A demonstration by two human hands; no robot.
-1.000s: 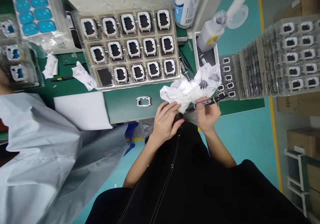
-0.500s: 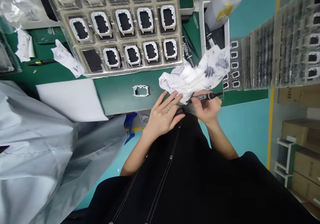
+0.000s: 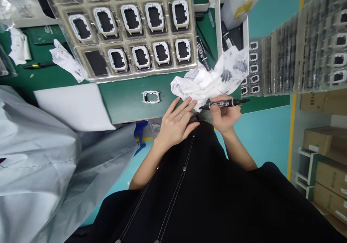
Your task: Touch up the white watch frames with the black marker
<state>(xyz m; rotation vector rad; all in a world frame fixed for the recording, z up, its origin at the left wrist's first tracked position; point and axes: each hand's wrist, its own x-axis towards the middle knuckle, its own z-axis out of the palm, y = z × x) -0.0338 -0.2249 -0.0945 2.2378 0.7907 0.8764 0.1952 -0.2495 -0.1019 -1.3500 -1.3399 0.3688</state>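
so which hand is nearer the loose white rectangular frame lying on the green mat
Left. The left hand lies just right of and below the loose white rectangular frame; the right hand, holding a black marker pen, is farther right.

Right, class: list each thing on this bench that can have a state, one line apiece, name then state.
Black marker: uncapped, held level in right hand.
Left hand: flat, fingers spread, touching the cloth.
White cloth: crumpled, ink-stained.
Loose white frame: lying flat, alone on the green mat.
Parts tray: filled, one near-left pocket without a frame.
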